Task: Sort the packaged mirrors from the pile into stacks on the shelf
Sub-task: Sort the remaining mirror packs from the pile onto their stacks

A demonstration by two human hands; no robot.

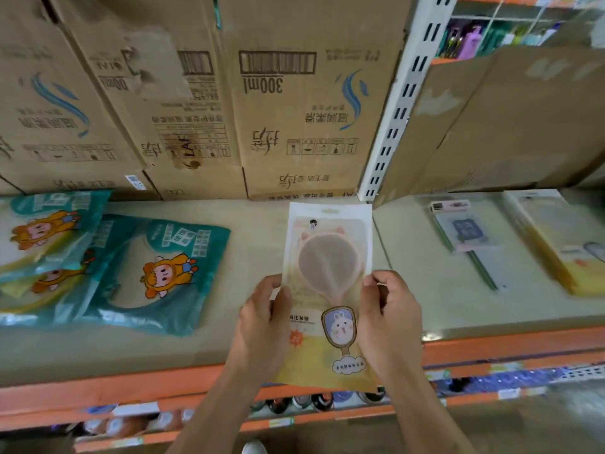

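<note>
Fingers (278,294) both hands pinch packaged mirror (327,273) edges.

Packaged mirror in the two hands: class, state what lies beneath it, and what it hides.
Beneath the packaged mirror lie the beige shelf and its orange front edge. The left hand and right hand pinch its sides. The shelf patch directly under it is hidden.
</note>
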